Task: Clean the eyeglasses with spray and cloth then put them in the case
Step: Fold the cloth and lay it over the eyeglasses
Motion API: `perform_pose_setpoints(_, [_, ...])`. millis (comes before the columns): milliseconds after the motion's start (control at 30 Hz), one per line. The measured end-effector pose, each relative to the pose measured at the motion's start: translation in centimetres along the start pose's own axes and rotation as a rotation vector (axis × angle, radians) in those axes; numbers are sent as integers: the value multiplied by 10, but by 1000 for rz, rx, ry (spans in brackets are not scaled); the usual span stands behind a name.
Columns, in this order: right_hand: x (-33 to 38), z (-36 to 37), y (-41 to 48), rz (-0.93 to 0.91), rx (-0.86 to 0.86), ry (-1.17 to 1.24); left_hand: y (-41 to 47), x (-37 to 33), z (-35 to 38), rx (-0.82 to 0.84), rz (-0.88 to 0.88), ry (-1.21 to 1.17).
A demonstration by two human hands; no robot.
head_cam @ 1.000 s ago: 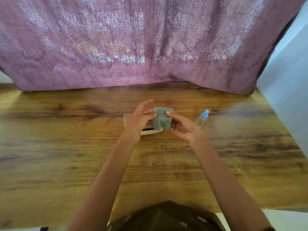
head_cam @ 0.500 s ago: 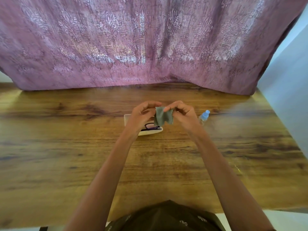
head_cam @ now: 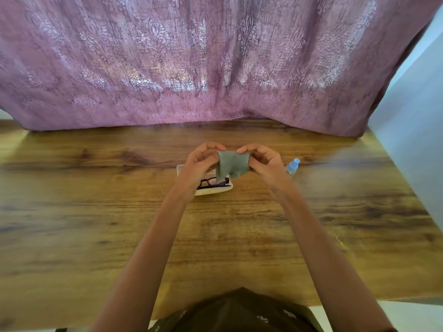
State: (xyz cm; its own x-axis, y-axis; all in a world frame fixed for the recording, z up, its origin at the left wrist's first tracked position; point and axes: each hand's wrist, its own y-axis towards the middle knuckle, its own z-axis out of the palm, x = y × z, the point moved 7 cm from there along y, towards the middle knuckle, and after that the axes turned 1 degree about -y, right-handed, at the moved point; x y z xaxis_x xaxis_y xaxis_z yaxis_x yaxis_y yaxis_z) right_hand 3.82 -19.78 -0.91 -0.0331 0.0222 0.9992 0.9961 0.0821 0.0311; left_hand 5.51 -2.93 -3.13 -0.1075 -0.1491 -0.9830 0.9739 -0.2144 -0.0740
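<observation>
Both grips, left hand point(head_cam: 200, 161) and right hand point(head_cam: 265, 162), pinching a crumpled grey-green cloth point(head_cam: 230, 165) by its upper corners.

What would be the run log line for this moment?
hands: left and right hold cloth | eyeglasses in open case | spray bottle on table

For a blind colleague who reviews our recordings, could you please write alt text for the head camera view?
Two bare hands, the left hand and the right hand, hold a small grey cloth between them above a wooden table. Below the cloth, dark eyeglasses lie in an open white case; a blue-capped spray bottle is to the right.
</observation>
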Motion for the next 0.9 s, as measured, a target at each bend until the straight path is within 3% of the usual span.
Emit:
perform_pose_setpoints(467, [1, 0, 3, -34, -16, -87, 5, 22, -6, -123, -287, -32])
perform_pose_setpoints(633, [-3, -1, 3, -14, -24, -30, 3, 16, 1, -12, -289, -6])
perform_pose_setpoints(900, [-27, 2, -2, 292, -58, 321, -2, 3, 10, 60, -209, -108])
